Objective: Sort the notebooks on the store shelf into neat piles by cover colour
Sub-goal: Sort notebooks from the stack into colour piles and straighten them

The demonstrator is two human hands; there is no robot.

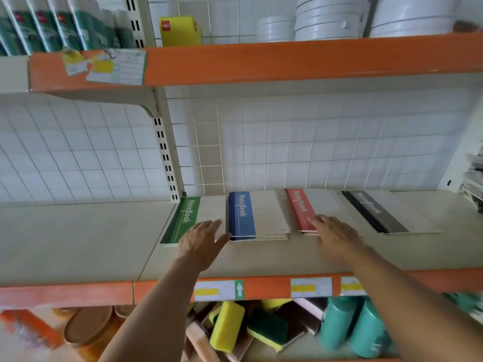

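On the cream middle shelf (261,259) with its orange front edge, four piles of notebooks lie in a row against the white grid back panel, each pile apart from its neighbour. Farthest left sits the green pile (183,220), then the blue pile (241,215), then the red pile (300,209), and at the far right the black pile (371,210); every cover has a coloured spine band printed "NoteBook" and a pale cream face. The left hand (202,241) lies flat across the near right corner of the green pile, fingers straight and spread, gripping nothing, with the thumb reaching toward the edge of the blue pile just beside it. The right hand (333,233) rests palm down over the near end of the red pile, fingers stretched out loosely and touching the cover, not curled round anything. Price labels (217,290) in white and yellow are stuck along the orange edge below the hands. Underneath, yellow-and-green sponges (227,326) lie jumbled beside teal bottles (347,325). Above, on the upper shelf, stand green-and-white packs (52,24), a yellow box (179,31) and stacks of white tubs (329,17).
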